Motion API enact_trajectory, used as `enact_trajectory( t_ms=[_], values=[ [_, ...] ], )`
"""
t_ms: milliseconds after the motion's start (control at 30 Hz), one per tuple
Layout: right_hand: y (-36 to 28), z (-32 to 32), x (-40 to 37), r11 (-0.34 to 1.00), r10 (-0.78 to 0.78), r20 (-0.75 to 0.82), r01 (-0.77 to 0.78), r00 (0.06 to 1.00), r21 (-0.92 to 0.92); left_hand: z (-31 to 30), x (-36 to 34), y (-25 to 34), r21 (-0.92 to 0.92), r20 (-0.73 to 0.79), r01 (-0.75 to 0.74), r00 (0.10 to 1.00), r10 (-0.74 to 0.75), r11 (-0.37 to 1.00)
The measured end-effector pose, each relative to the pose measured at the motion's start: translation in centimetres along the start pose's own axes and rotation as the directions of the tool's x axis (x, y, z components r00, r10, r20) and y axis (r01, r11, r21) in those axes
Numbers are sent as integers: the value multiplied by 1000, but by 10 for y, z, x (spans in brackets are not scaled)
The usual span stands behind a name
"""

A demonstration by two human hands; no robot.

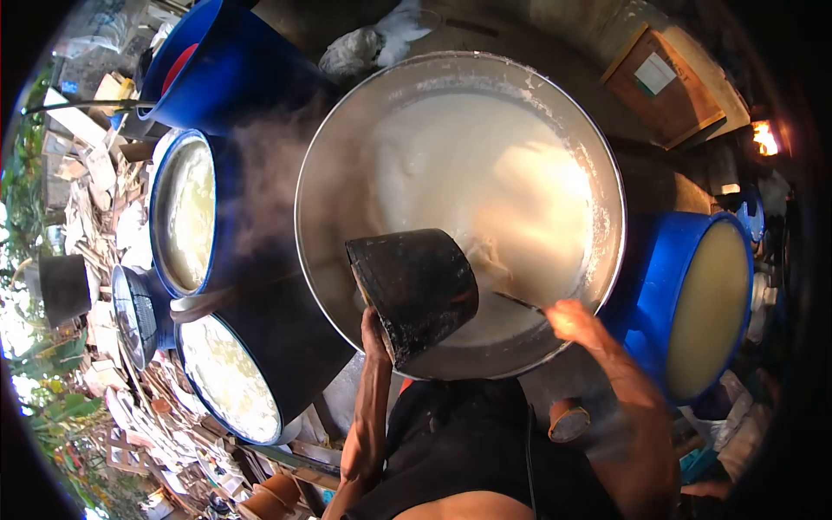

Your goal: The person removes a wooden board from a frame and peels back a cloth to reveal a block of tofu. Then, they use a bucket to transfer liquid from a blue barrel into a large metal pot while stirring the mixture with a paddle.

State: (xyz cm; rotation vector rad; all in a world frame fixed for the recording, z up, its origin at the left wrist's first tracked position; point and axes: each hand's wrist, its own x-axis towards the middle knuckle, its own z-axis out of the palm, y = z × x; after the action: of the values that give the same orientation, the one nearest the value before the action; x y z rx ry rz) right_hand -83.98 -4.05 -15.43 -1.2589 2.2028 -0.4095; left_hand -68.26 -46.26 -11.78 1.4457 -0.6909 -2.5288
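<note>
The black bucket (414, 290) is above the wide metal vat (334, 143), tilted on its side, with its wider end toward your left. Its wall looks dull, scuffed and worn, and the edge near you is rough and marked with pale residue. Your left hand (373, 336) grips the bucket at this edge. Your right hand (569, 321) is closed around a thin dark tool (518, 301), which points inward over the vat.

The vat is round and of greyish metal, with whitish crust along the inner wall. The pale liquid (442, 147) in it looks milky and smooth, and bright light falls on its right part. At your left, the blue drum (227, 199) holds frothy liquid; at your right, another blue barrel (672, 260) holds a smoother, yellowish one.

You cannot see into the bucket, and some fingers of your left hand are hidden. The far end of the tool is hard to make out. Steam blurs the vat's left side.
</note>
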Motion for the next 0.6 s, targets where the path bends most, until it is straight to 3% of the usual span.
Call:
enact_trajectory(
  t_ms=[33, 67, 100, 133, 167, 200, 233, 267, 300, 333, 400, 467, 567, 600],
  values=[
    [-12, -46, 14, 947, 295, 321, -321, 900, 30, -1, 0, 0, -6, 7, 24, 1000, -24, 1000],
    [-13, -92, 16, 934, 269, 320, -327, 908, 143, -3, 0, 0, -11, 10, 50, 999, -49, 999],
    [9, -102, 10, 915, 127, 303, -230, 944, 332, -6, 1, 0, -7, 7, 54, 999, -54, 999],
    [-10, -143, 15, 643, 390, 454, -590, 801, 488, -6, 2, 0, -11, 17, 62, 998, -61, 998],
    [-8, -150, 13, 548, 484, 345, -586, 804, 596, -7, 3, 0, -16, 27, 69, 997, -68, 997],
    [-11, -164, 23, 427, 552, 337, -605, 763, 672, -6, 2, 0, -15, 24, 71, 997, -71, 997],
    [4, -148, 38, 502, 581, 167, -513, 796, 697, -1, -1, 2, -19, 42, 72, 997, -71, 997],
    [16, -137, 56, 478, 632, 59, -448, 773, 755, 0, -2, 3, -24, 59, 72, 996, -70, 997],
    [48, -109, 78, 583, 607, -143, -315, 782, 748, -2, -1, 3, -24, 51, 73, 996, -72, 997],
    [87, -82, 106, 733, 576, -363, -266, 733, 626, -5, 0, 3, -23, 62, 84, 995, -83, 996],
    [51, -148, 153, 432, 790, -24, -529, 613, 731, -10, 4, 3, -22, 73, 96, 993, -94, 995],
    [123, -99, 197, 795, 554, -371, -340, 746, 503, -13, 6, 4, -5, 84, 81, 993, -80, 997],
    [147, -57, 236, 879, 451, -395, -322, 800, 352, 4, -1, 9, -32, 25, 85, 996, -84, 996],
    [152, -38, 241, 889, 426, -324, -323, 845, 325, 1, 1, 8, -32, 25, 86, 996, -85, 996]
  ],
)
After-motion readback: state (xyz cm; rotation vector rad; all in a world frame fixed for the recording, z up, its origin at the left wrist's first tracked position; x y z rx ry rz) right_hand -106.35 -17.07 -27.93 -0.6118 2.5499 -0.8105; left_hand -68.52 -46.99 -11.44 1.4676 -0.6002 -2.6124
